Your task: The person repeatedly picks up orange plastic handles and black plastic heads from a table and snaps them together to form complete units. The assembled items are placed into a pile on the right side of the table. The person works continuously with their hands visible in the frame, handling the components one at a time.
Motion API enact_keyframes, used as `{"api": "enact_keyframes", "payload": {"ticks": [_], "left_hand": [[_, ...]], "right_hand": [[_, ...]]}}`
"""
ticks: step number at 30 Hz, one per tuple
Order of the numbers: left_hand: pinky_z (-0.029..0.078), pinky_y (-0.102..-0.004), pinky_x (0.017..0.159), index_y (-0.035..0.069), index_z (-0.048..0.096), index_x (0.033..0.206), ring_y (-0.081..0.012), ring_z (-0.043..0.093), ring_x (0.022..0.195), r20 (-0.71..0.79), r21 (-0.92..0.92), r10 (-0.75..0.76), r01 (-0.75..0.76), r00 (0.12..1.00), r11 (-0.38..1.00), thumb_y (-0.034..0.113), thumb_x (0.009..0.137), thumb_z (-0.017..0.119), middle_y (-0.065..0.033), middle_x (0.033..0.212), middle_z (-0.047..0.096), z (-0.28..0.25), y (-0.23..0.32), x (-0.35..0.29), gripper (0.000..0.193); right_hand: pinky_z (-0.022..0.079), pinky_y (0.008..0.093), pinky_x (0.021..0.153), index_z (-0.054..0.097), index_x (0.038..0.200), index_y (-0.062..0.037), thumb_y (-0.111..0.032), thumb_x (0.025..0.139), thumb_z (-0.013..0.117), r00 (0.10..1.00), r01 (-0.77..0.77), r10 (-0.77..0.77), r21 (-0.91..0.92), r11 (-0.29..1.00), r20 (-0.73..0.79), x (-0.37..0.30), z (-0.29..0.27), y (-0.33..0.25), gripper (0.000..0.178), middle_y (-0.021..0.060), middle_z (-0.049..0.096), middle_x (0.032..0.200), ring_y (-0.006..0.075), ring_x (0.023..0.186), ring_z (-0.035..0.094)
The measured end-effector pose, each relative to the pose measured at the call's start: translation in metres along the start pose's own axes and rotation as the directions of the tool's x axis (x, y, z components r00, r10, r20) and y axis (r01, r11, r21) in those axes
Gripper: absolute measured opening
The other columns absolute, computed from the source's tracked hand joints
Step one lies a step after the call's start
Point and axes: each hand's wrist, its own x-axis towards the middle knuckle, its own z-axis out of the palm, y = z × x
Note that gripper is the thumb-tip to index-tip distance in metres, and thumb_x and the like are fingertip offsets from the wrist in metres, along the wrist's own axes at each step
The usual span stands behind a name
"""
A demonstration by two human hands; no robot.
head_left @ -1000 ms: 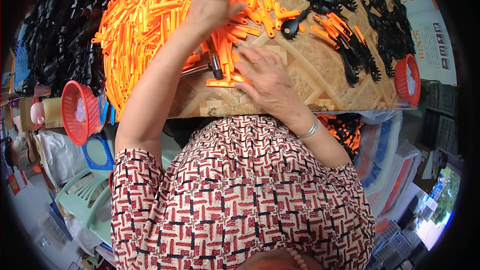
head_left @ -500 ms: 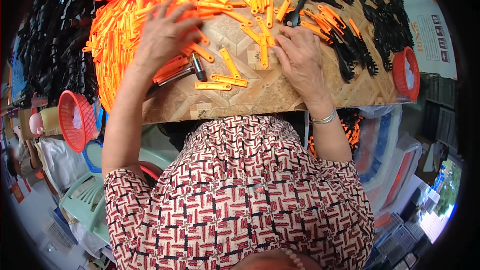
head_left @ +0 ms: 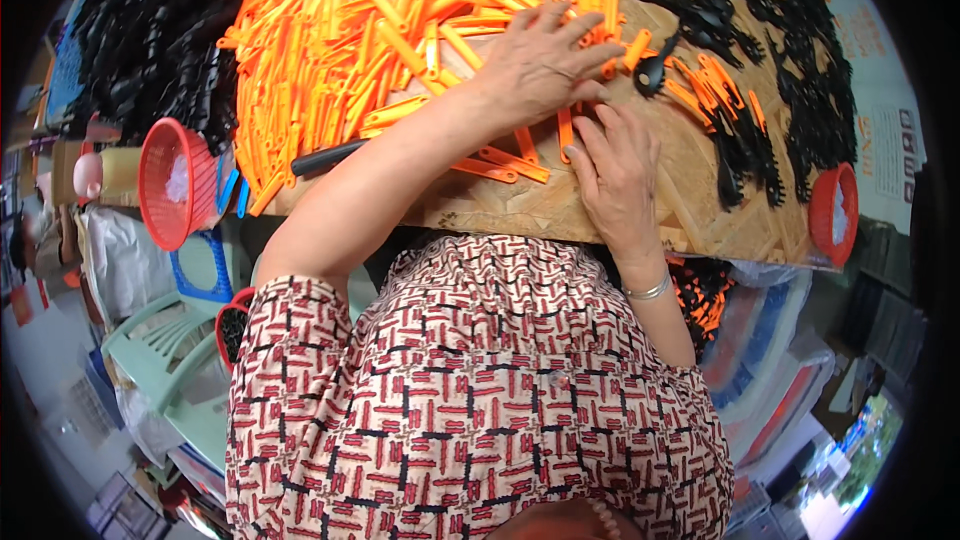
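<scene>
Head view, looking straight down at a messy desk [head_left: 480, 212] with a wood-look patterned top, and wow, that's a lot of orange. Big pile of slotted orange plastic handles [head_left: 320, 70] covers the left and middle of it, with strays spilling rightward. Left hand [head_left: 550, 58] is palm down over the right end of that spill, fingers fanned wide; what's under the palm is hidden, so can't say if it has hold of anything. Right hand [head_left: 618, 172] sits just below it, half curled, thumb apart from the fingers, its tips right at one upright orange handle [head_left: 566, 135]. Can't tell if that's a pinch or just a touch. Couple more loose handles [head_left: 515, 163] lie flat between the hands and the near edge.

Left forearm crosses over a black tool grip [head_left: 328, 157], so only one end pokes out. Right of the hands there's a black spoon-shaped piece [head_left: 655, 68], then a bunch of black toothed pieces [head_left: 745, 155] with orange handles at their upper ends. More black parts [head_left: 160, 50] are heaped far left. Red baskets sit at both sides, left one [head_left: 175, 190] and right one [head_left: 833, 215], each with something whitish inside.
</scene>
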Motion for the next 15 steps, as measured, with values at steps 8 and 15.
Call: {"api": "enact_keyframes", "payload": {"ticks": [8,15], "left_hand": [[0.039,-0.0476,0.109,0.02,0.069,0.121,-0.027,0.055,0.128,0.257,0.093,-0.039,0.016,0.966,0.996,0.036,0.093,0.071,-0.0024,0.126,0.064,-0.05,-0.026,-0.051,0.032],[0.047,-0.0439,0.094,0.015,0.074,0.104,-0.0283,0.061,0.107,-0.067,0.34,-0.171,0.184,0.983,0.922,0.028,0.088,0.078,-0.0053,0.103,0.067,-0.073,-0.08,-0.035,0.021]], "right_hand": [[0.038,0.0463,0.104,0.07,0.116,-0.0044,-0.019,0.088,0.076,1.0,-0.026,0.026,0.106,0.994,0.002,0.0,0.001,0.001,0.033,0.0083,0.064,0.133,0.0297,0.128,0.053],[0.04,0.0464,0.102,0.07,0.115,-0.004,-0.018,0.086,0.077,0.998,-0.063,0.063,0.118,0.991,-0.001,-0.002,-0.005,-0.009,0.033,0.0096,0.063,0.132,0.0311,0.126,0.053]]}}
